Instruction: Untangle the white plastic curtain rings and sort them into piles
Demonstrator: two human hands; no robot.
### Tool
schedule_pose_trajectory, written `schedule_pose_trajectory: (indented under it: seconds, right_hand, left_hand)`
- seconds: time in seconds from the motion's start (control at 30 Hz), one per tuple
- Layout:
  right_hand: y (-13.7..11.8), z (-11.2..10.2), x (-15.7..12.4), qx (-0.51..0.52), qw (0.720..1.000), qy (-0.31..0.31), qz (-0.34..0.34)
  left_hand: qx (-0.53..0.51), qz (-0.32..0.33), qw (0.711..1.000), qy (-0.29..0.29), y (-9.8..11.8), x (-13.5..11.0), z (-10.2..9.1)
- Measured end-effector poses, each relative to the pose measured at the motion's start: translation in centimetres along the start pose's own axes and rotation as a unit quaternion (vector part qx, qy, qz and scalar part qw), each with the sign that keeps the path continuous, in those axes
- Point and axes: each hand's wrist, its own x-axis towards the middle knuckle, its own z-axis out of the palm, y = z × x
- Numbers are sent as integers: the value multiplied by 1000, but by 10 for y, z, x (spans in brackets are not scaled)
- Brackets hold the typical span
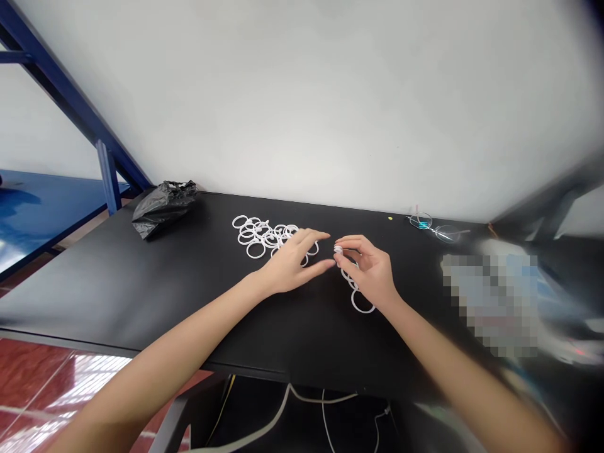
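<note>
Several loose white rings [257, 238] lie in a pile on the black table [141, 283]. My left hand [292, 264] rests just right of the pile with its fingers stretched out toward my right hand. My right hand [370, 270] pinches a small white ring [338, 250] between thumb and fingertips. A short chain of linked white rings [361, 302] lies under and in front of my right hand, partly hidden by it.
A crumpled black plastic bag [163, 206] sits at the table's back left. A pair of glasses [431, 226] lies at the back right near the wall. A blue metal frame [106, 170] stands left. Cables [306, 402] hang below the front edge.
</note>
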Motion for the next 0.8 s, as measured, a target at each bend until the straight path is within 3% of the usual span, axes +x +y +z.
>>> schedule_pose_trajectory:
  seconds: [0.1, 0.17, 0.33, 0.5, 0.63, 0.8]
  right_hand:
    - [-4, 3, 0, 77, 996, 16, 33]
    - [-6, 5, -1, 91, 995, 19, 44]
    - [-11, 1, 1, 51, 998, 13, 40]
    - [-11, -8, 4, 20, 997, -35, 65]
    - [-12, -11, 3, 26, 996, -68, 60]
    - [-13, -10, 2, 20, 997, -66, 43]
  left_hand:
    - [-147, -28, 988, -48, 6, -1, 7]
    - [-213, -56, 974, -46, 8, 0, 10]
    - [-298, -137, 943, -53, 6, 5, 1]
    - [-363, -211, 905, -70, -4, 10, -16]
    - [-399, -210, 889, -79, -8, 11, -22]
    - [-398, -194, 892, -88, -11, 10, -23]
